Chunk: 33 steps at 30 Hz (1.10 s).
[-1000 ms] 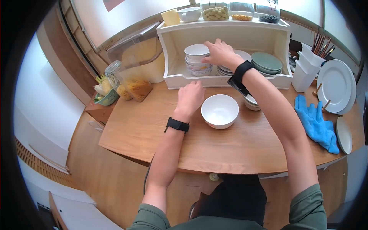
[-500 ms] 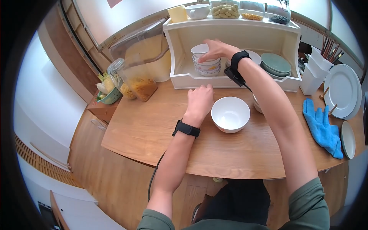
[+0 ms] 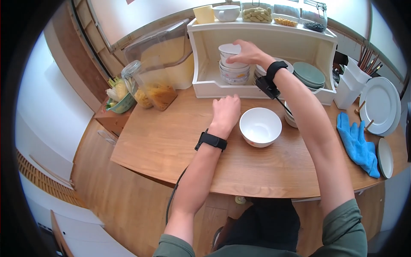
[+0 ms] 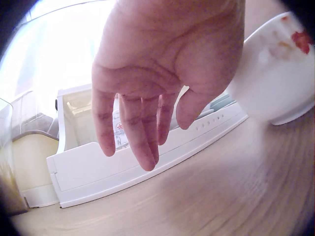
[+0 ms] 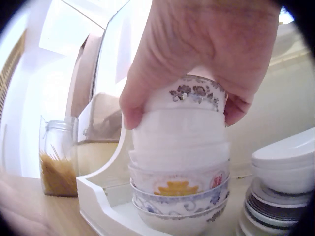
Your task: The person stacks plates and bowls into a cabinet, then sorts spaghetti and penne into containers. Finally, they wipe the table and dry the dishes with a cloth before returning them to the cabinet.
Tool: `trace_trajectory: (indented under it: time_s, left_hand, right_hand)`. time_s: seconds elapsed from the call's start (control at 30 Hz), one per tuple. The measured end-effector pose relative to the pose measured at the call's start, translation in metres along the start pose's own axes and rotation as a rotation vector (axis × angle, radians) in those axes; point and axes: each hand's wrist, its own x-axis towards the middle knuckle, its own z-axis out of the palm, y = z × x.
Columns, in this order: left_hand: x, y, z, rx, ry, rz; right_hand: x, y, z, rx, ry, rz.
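My right hand (image 3: 250, 53) grips the upper part of a stack of small bowls (image 5: 179, 130) in the white shelf unit. Its thumb lies on one side and its fingers on the other, around a top bowl (image 3: 228, 49) with a dark floral rim. Lower bowls (image 5: 180, 204) bear blue and orange patterns. My left hand (image 3: 227, 112) hangs over the table just in front of the shelf, fingers loosely bent and holding nothing. To its right stands a large white bowl (image 3: 260, 127), with a red flower on its outside in the left wrist view.
Green plates (image 3: 309, 73) and stacked white dishes (image 5: 280, 169) sit in the shelf right of the bowls. Another bowl (image 3: 291, 119) is partly behind my right forearm. A blue glove (image 3: 358, 145) and standing white plates (image 3: 379, 105) are at the right; pasta containers (image 3: 159, 95) stand left.
My right hand has come down from beside the top bowl to grip the upper stack. The head view has shifted; my left hand stays in front of the shelf.
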Motion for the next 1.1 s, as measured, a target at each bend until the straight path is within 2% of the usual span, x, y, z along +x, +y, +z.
trace_trajectory:
  time_s: [0.13,0.2,0.23,0.33,0.4,0.63,0.8,1.0,1.1]
  left_hand:
    - [0.0,0.0,-0.001,0.023,-0.022,-0.02]
    - [0.001,-0.003,0.002,0.015,0.007,-0.023]
    - [0.0,-0.003,0.005,0.014,0.034,-0.022]
    - [-0.001,0.0,-0.001,-0.009,-0.034,-0.038]
    - [0.0,0.001,-0.001,-0.023,-0.043,-0.046]
    - [0.002,-0.003,-0.006,-0.071,-0.052,-0.042]
    - [0.003,-0.001,-0.009,-0.062,-0.088,-0.04]
    - [0.003,0.0,-0.007,-0.065,-0.087,-0.028]
    - [0.002,-0.001,-0.008,-0.068,-0.087,-0.02]
  right_hand:
    - [-0.01,-0.015,-0.034,0.029,-0.016,-0.033]
    - [-0.024,-0.019,-0.052,-0.002,-0.002,-0.164]
    - [-0.038,-0.026,-0.063,0.043,-0.015,-0.187]
    - [-0.092,-0.042,-0.083,0.111,-0.106,-0.181]
    - [-0.127,-0.047,-0.088,0.126,-0.051,-0.298]
    - [-0.216,-0.063,-0.069,0.083,-0.176,-0.201]
    - [-0.23,-0.055,-0.049,0.028,-0.196,-0.237]
    - [-0.233,-0.052,-0.043,0.021,-0.221,-0.201]
    - [-0.23,-0.054,-0.046,0.031,-0.318,-0.194]
